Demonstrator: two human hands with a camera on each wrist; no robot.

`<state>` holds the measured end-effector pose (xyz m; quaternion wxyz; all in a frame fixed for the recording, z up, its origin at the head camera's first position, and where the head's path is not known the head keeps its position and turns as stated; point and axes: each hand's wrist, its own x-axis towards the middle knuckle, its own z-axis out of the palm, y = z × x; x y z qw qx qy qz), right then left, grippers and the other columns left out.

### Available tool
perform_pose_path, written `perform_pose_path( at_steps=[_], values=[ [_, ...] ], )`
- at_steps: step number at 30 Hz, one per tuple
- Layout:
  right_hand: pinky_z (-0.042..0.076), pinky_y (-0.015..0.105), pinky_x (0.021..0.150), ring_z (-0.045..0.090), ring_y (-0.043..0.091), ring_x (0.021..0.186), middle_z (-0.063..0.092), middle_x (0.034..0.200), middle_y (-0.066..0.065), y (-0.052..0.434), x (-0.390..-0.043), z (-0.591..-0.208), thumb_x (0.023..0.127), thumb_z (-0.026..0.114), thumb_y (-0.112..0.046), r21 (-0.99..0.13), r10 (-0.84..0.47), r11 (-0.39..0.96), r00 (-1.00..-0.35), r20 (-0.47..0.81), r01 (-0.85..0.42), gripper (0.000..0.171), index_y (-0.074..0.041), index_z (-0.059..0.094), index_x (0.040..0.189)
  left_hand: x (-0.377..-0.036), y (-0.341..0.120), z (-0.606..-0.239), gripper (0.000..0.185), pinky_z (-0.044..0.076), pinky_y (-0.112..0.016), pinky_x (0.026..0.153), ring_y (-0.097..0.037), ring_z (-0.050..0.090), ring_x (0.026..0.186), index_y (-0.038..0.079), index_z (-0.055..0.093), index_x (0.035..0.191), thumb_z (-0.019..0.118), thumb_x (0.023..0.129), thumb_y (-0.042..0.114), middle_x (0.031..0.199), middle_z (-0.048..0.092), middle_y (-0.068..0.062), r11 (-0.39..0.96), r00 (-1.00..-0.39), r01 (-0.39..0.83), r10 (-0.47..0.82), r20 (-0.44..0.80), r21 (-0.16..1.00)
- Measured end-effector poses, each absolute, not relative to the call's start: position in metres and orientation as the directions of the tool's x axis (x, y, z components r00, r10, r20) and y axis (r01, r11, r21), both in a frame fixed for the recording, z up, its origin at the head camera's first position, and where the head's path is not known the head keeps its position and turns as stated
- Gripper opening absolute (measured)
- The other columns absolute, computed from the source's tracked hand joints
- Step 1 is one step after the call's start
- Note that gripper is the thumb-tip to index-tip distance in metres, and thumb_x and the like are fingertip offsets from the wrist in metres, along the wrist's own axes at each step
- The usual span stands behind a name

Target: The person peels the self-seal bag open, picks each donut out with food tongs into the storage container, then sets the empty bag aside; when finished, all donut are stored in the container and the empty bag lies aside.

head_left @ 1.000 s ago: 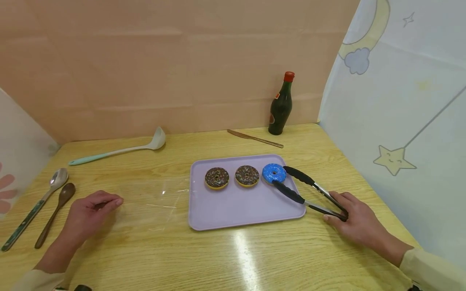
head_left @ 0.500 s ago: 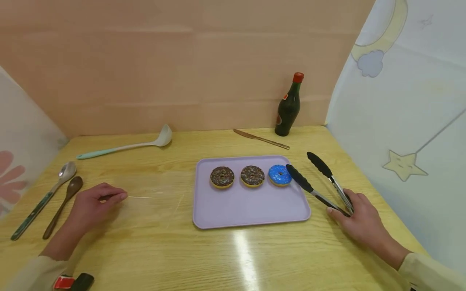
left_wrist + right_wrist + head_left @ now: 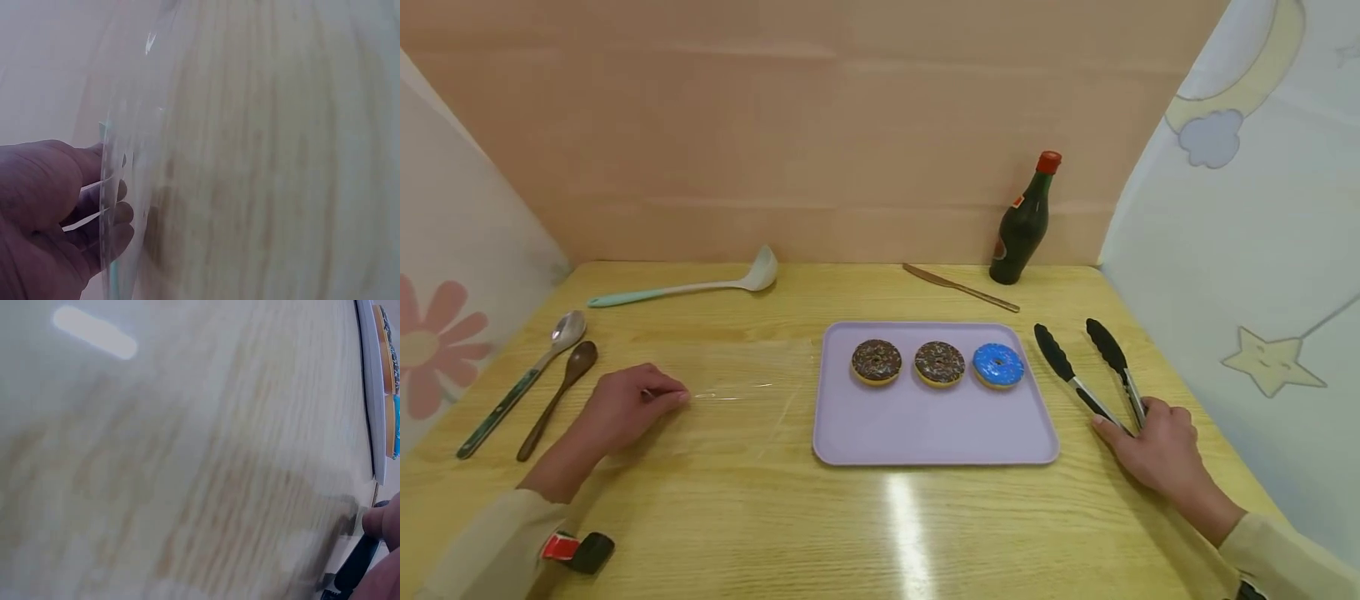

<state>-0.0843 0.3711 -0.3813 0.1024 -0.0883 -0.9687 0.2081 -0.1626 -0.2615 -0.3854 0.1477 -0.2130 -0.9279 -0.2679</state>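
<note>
My left hand (image 3: 632,410) pinches the edge of a clear plastic sheet (image 3: 745,400) between thumb and fingers. The sheet stretches toward the tray and shows mainly by its glints; in the left wrist view the transparent plastic (image 3: 125,187) stands across the fingertips. My right hand (image 3: 1161,446) grips black-and-steel tongs (image 3: 1078,387) near their hinge end, and their arms are spread with nothing between the tips. The tongs point away, just right of a lilac tray (image 3: 932,433). On the tray lie two chocolate donuts (image 3: 876,372) (image 3: 939,374) and a blue donut (image 3: 997,375) in a row.
A white ladle (image 3: 760,271) with a mint handle and a brown knife (image 3: 958,287) lie along the back. Behind the tray stands a dark bottle (image 3: 1024,225). A metal spoon (image 3: 567,331) and a wooden spoon (image 3: 580,360) lie left of my left hand.
The tongs have come off the blue donut and moved right, clear of the tray, their arms spread. The donut stays on the tray. The head view has shifted slightly.
</note>
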Motion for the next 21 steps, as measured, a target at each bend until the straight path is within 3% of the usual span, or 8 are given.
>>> perform_pose_path(
  at_steps=[4,12,19,21],
  values=[
    [0.029,0.058,0.071,0.031,0.054,0.091,0.041,0.096,0.042,0.373,-0.084,-0.382,0.090,0.061,-0.040,-0.396,0.233,0.903,-0.964,0.128,0.165,0.079,0.030,0.036,0.116,-0.166,-0.256,-0.385,0.004,0.044,-0.027,0.056,-0.005,0.052,0.063,0.011,0.076,0.081,0.078,0.079,0.013,0.073,0.058,0.011,0.768,-0.872,0.469,0.326,0.364,0.436],
    [0.023,0.058,0.072,0.028,0.056,0.092,0.041,0.094,0.043,0.376,-0.083,-0.378,0.093,0.058,-0.041,-0.350,0.216,0.920,-0.973,0.087,0.173,0.079,0.032,0.033,0.112,-0.173,-0.247,-0.381,0.004,0.042,-0.029,0.056,-0.009,0.050,0.062,0.009,0.075,0.079,0.077,0.080,0.013,0.072,0.057,0.007,0.767,-0.876,0.474,0.358,0.325,0.434],
    [0.022,0.059,0.073,0.024,0.059,0.096,0.039,0.090,0.040,0.377,-0.079,-0.371,0.093,0.056,-0.042,-0.375,0.241,0.901,-0.970,0.015,0.218,0.070,0.025,0.037,0.097,-0.178,-0.240,-0.381,0.008,0.046,-0.034,0.060,-0.014,0.055,0.067,0.006,0.075,0.085,0.076,0.082,0.013,0.076,0.060,0.003,0.779,-0.902,0.429,0.338,0.271,0.458],
    [0.022,0.060,0.073,0.021,0.060,0.098,0.033,0.096,0.044,0.376,-0.077,-0.369,0.092,0.054,-0.045,-0.386,0.258,0.889,-0.966,-0.020,0.245,0.077,0.028,0.033,0.105,-0.179,-0.239,-0.380,0.012,0.046,-0.036,0.062,-0.016,0.056,0.069,0.003,0.074,0.089,0.075,0.083,0.014,0.078,0.061,0.001,0.778,-0.906,0.421,0.334,0.260,0.467]
  ],
)
